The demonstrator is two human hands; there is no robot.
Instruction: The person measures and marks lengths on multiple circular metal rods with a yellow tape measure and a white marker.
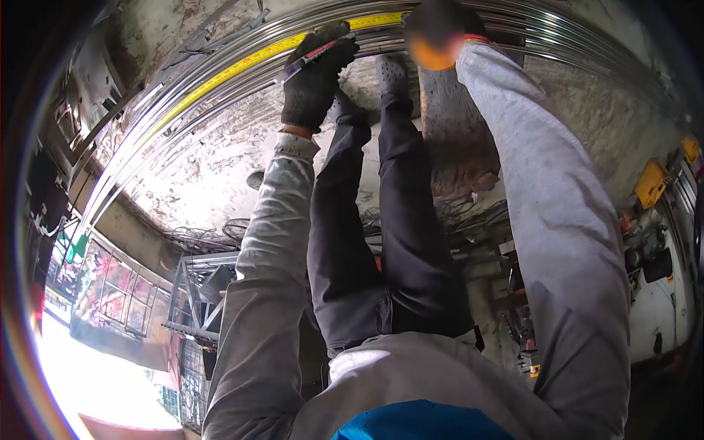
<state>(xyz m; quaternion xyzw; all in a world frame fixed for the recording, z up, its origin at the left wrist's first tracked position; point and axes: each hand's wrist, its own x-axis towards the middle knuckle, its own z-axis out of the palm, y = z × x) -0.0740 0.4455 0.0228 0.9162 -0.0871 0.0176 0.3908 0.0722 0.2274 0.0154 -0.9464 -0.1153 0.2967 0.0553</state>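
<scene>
left hand (310, 82) pinching slim tool (318, 51), right hand (441, 29) blurred — cannot tell grip, yellow tape (378, 20)

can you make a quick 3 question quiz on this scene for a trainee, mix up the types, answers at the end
1. True or false: the left hand is bare.
2. Multiple choice: the yellow measuring tape runs along A) a sleeve; B) the metal bars; C) a trouser leg.
3. Fill in: the grey shoe near the picture's top middle is dotted with small ____.

Key:
1. False: it wears a dark glove and holds a slim tool with red on it.
2. B.
3. Holes.
</scene>
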